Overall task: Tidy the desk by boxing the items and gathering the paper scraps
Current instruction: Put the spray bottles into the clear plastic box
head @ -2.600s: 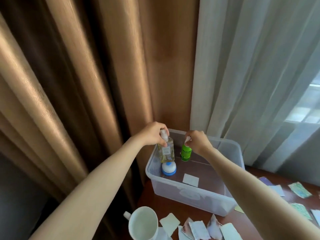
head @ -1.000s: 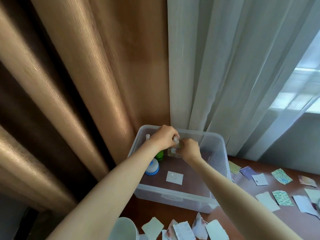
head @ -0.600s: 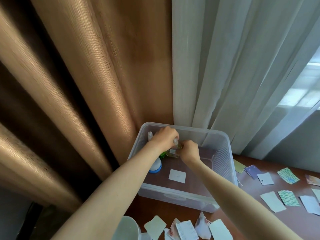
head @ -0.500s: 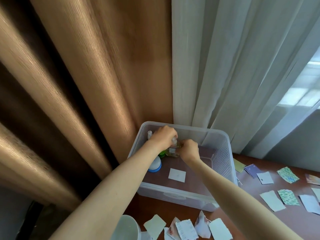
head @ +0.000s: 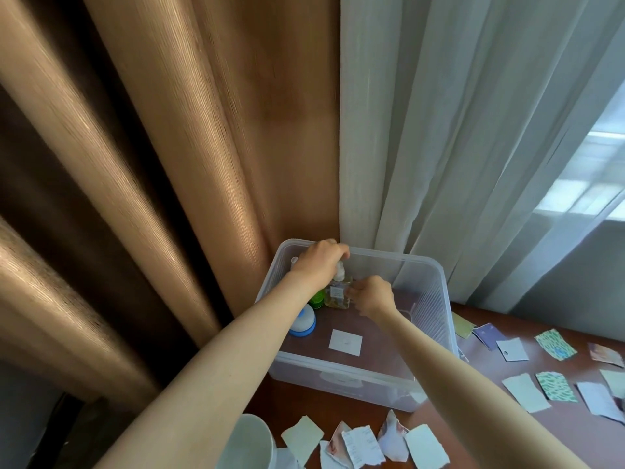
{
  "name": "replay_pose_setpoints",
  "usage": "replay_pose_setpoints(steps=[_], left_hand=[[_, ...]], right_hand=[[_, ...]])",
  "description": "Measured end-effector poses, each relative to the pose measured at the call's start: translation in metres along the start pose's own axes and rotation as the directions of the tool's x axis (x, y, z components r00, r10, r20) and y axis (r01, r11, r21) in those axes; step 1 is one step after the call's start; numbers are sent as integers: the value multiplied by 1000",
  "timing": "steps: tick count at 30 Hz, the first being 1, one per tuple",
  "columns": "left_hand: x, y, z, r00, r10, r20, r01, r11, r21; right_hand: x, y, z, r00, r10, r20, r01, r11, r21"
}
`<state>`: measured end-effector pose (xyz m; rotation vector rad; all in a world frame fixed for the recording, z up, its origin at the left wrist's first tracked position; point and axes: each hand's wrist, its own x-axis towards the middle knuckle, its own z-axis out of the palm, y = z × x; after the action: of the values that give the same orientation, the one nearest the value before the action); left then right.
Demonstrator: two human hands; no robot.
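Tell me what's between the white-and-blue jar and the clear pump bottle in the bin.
A green bottle. It stands between the white-and-blue jar and the clear pump bottle, partly hidden behind the left forearm. This shows in the head view.

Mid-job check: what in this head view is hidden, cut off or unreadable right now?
Head view:
The green bottle: mostly behind the left hand and wrist.
The clear pump bottle: label too small to read; the right hand covers its side, grip unclear.
The white mug: cut by the bottom edge.
The paper scraps at right: cut by the right edge, count unknown.
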<state>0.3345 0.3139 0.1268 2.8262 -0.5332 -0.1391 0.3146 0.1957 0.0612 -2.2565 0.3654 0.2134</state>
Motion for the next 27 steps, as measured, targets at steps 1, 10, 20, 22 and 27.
replay_pose_setpoints(steps=[1, 10, 20, 22, 27], left_hand=[[-1, 1, -2, 1000, 1, -3, -1, 1000, -1], [-15, 22, -19, 990, -33, 137, 11, 986, 164], [-55, 42, -35, 997, -24, 71, 18, 996, 85], [-67, 47, -38, 998, -26, 64, 22, 998, 64], [-98, 59, -39, 999, -11, 34, 10, 999, 48]], right_hand=[[-1, -1, -2, 1000, -4, 7, 4, 1000, -12], [-26, 0, -37, 998, -36, 47, 44, 984, -172], [-88, -8, -66, 969, -246, 39, 248, 944, -215], [-101, -8, -70, 960, -277, 28, 276, 935, -224], [-132, -6, -73, 931, -359, -65, 344, 923, -172]])
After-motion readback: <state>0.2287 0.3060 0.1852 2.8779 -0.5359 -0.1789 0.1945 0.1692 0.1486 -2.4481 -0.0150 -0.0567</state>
